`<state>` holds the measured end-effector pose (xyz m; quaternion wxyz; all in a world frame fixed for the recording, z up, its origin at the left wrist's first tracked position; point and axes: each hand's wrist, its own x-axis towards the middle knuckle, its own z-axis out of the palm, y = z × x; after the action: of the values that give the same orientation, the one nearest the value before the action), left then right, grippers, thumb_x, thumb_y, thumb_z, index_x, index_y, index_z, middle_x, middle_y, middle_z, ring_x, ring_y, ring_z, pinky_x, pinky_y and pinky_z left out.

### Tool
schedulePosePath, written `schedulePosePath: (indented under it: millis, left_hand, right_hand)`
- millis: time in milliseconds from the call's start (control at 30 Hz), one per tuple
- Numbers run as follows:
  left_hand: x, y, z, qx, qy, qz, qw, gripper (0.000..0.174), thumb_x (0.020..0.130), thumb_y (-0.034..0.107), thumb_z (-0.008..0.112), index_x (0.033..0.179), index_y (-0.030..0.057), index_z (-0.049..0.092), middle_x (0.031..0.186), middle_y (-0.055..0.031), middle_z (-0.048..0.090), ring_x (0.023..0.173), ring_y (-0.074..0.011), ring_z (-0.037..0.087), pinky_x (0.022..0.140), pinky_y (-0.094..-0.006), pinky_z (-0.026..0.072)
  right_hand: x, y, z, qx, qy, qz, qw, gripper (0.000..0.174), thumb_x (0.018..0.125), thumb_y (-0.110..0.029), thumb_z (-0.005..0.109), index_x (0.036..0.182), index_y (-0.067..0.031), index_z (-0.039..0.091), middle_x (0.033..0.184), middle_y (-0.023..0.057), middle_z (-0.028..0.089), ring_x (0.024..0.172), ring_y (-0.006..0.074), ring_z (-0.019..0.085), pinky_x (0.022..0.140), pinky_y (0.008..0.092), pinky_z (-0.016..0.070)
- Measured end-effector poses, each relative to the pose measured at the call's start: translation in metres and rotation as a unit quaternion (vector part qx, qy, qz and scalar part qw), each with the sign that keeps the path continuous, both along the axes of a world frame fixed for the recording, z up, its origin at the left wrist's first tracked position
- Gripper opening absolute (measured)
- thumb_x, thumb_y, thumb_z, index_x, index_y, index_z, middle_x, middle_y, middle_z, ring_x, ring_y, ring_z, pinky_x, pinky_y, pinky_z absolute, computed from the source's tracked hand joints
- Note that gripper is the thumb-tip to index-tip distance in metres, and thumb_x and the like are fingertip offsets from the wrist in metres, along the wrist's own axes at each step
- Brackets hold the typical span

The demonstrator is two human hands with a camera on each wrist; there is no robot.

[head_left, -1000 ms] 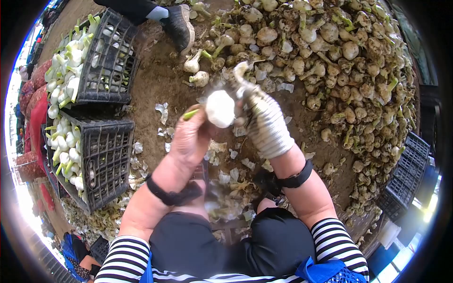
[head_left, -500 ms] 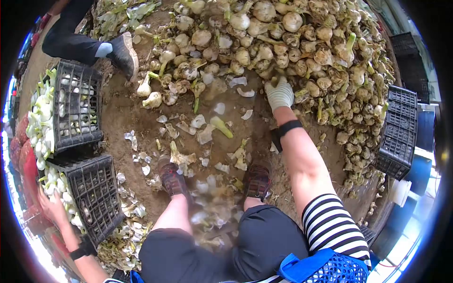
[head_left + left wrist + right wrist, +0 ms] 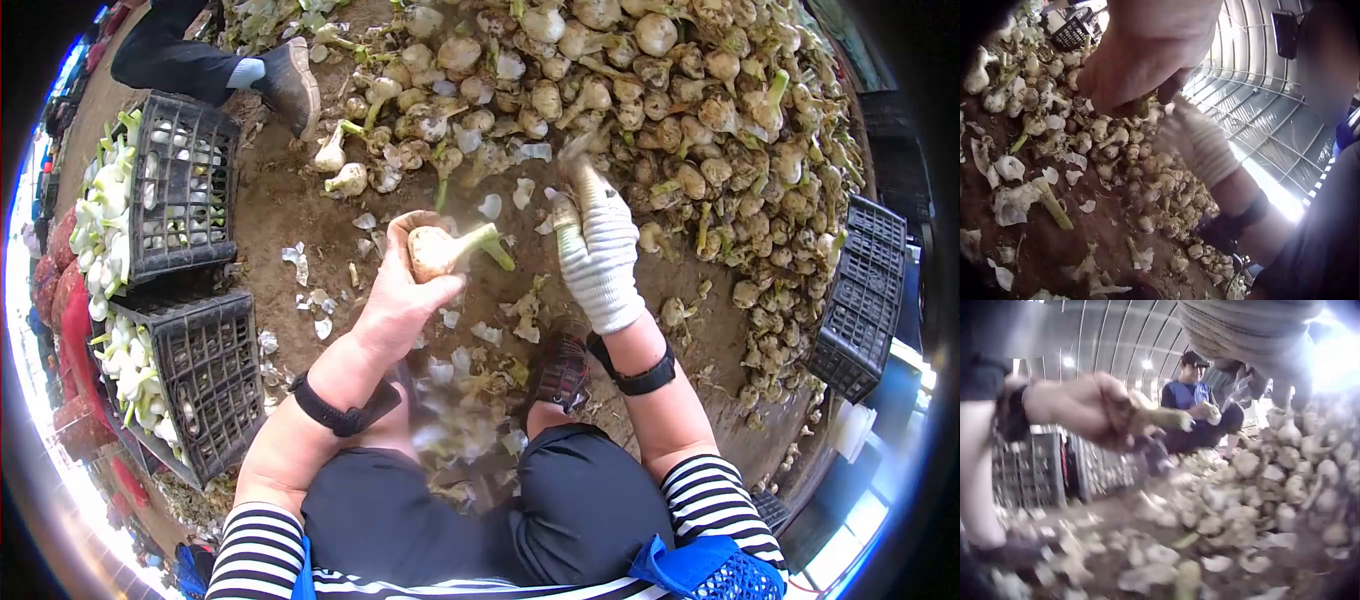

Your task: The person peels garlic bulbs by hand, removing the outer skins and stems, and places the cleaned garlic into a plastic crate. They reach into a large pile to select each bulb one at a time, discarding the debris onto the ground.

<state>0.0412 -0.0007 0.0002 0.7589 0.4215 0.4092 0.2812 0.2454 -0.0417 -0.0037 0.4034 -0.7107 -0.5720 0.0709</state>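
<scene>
My bare left hand [image 3: 398, 290] grips a garlic bulb [image 3: 432, 254], its thumb in front and its fingers curled behind. The bulb has a tan, partly dirty skin, and its thick green-white stem [image 3: 478, 238] points right; the right wrist view shows the stem [image 3: 1163, 417] too. To the right of the bulb, apart from it, is my right hand [image 3: 600, 250] in a striped white glove, fingers extended and blurred at the tips. The left wrist view shows this glove [image 3: 1200, 140] blurred. No bulb is visible in it.
A large heap of unpeeled garlic [image 3: 700, 130] covers the ground ahead and right. Two black crates [image 3: 185, 190] of white bulbs stand at left, another crate [image 3: 862, 290] at far right. Loose skins [image 3: 487, 333] litter the soil. A seated person [image 3: 1188, 397] in a cap holds garlic beyond.
The white bulb held a second ago is gone from my left hand. That hand has come back from the left crate and now grips a dirtier bulb; my right hand has drawn back from the heap.
</scene>
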Motion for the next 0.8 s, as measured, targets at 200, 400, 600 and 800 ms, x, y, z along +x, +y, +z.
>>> schedulePosePath:
  millis: [200, 400, 600, 800]
  left_hand:
    - [0.015, -0.018, 0.014, -0.075, -0.115, 0.002, 0.991, 0.071, 0.059, -0.015, 0.051, 0.123, 0.0116, 0.036, 0.116, -0.0056, 0.046, 0.109, -0.0163, 0.047, 0.089, -0.027, 0.0411]
    - [0.01, -0.013, 0.017, -0.096, -0.093, 0.034, 0.99, 0.067, 0.061, -0.011, 0.055, 0.121, 0.0103, 0.036, 0.11, -0.003, 0.045, 0.105, -0.014, 0.047, 0.088, -0.0258, 0.041]
    - [0.02, -0.019, 0.022, -0.1, -0.05, 0.008, 0.994, 0.069, 0.062, -0.012, 0.049, 0.126, 0.0081, 0.036, 0.116, -0.0054, 0.048, 0.109, -0.0179, 0.048, 0.086, -0.0263, 0.0414]
    - [0.009, -0.023, 0.016, -0.092, -0.029, -0.006, 0.995, 0.064, 0.063, -0.012, 0.049, 0.124, 0.0067, 0.038, 0.115, -0.0055, 0.048, 0.109, -0.0173, 0.047, 0.091, -0.0277, 0.0378]
  right_hand:
    - [-0.054, -0.005, 0.001, 0.115, -0.05, 0.115, 0.985, 0.056, 0.07, -0.008, 0.06, 0.125, -0.0053, 0.047, 0.112, 0.0139, 0.058, 0.106, 0.0311, 0.053, 0.096, 0.0497, 0.0348]
    - [-0.018, -0.014, -0.006, 0.098, 0.014, 0.165, 0.981, 0.058, 0.068, -0.005, 0.064, 0.124, -0.0104, 0.05, 0.093, 0.0063, 0.062, 0.092, 0.0276, 0.057, 0.082, 0.0408, 0.0421]
    - [-0.021, -0.024, 0.01, 0.065, -0.16, 0.228, 0.958, 0.05, 0.068, -0.015, 0.059, 0.117, -0.0138, 0.056, 0.09, 0.0008, 0.058, 0.089, 0.0217, 0.054, 0.079, 0.0369, 0.0415]
    - [-0.026, -0.026, 0.007, -0.011, -0.211, 0.269, 0.94, 0.055, 0.068, -0.016, 0.059, 0.122, -0.0119, 0.051, 0.091, 0.0021, 0.057, 0.087, 0.0221, 0.054, 0.078, 0.0376, 0.0417]
